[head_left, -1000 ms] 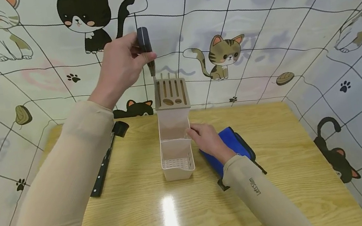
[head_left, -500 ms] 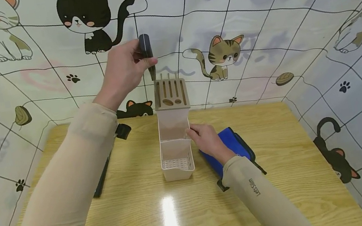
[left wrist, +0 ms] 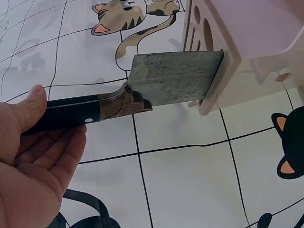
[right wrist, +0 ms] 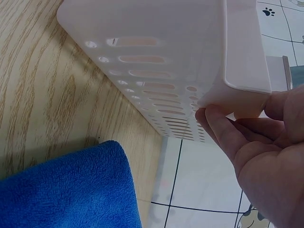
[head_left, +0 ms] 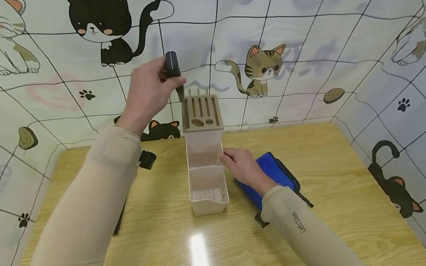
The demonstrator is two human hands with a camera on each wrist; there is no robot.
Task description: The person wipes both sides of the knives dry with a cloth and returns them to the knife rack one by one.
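My left hand (head_left: 149,87) grips the dark handle of a cleaver (left wrist: 173,76), held upright with its blade downward. In the left wrist view the grey, pitted blade reaches into an end slot of the beige slotted top; the blade's far part is hidden inside. That top belongs to a pale plastic knife holder (head_left: 202,146) standing on the table, with an open perforated compartment in front. My right hand (head_left: 242,166) pinches the holder's right side wall, thumb on one side and fingers on the other, as the right wrist view (right wrist: 256,142) shows.
A folded blue cloth (head_left: 272,167) with black trim lies right of the holder, partly under my right forearm. Left of it, a black-ended utensil (head_left: 147,159) is mostly covered by my left sleeve. A cat-print wall covering (head_left: 287,20) rises behind the wooden table (head_left: 321,237).
My left hand has come down with the cleaver, bringing its handle closer to the slotted top. My right hand stays on the holder. My left sleeve now covers more of the utensil.
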